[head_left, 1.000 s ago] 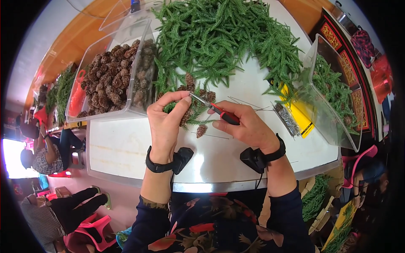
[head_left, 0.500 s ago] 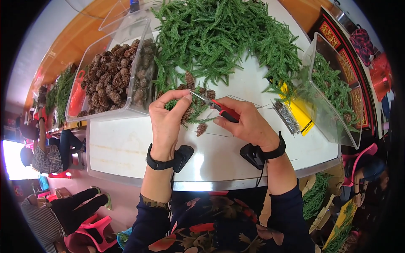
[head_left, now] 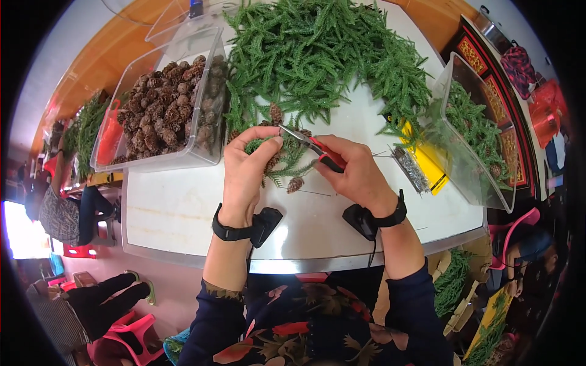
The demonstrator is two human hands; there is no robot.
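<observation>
My right hand (head_left: 354, 168) is closed around a pair of pliers (head_left: 314, 146) with red and black handles. Their narrow jaws reach to the fingertips of my left hand (head_left: 244, 165), which pinches a green artificial pine sprig (head_left: 287, 163). What lies right between the jaws is too small to make out. Brown pine cones sit around the sprig: one pine cone (head_left: 276, 113) stands out beyond my left fingers and another pine cone (head_left: 295, 184) hangs at the near end. My left fingers partly cover the rest of the cluster.
At the left stands a clear bin (head_left: 210, 152) full of pine cones. A large heap of green sprigs (head_left: 323, 55) covers the far side of the white table (head_left: 177, 213). To the right lie a bundle of wires (head_left: 410, 171), a yellow packet (head_left: 430, 168) and a tilted clear bin (head_left: 473, 171) of greenery.
The pliers and my right hand have shifted slightly, the jaws staying at my left fingertips. My left hand keeps its pinch. The whole view has moved a little.
</observation>
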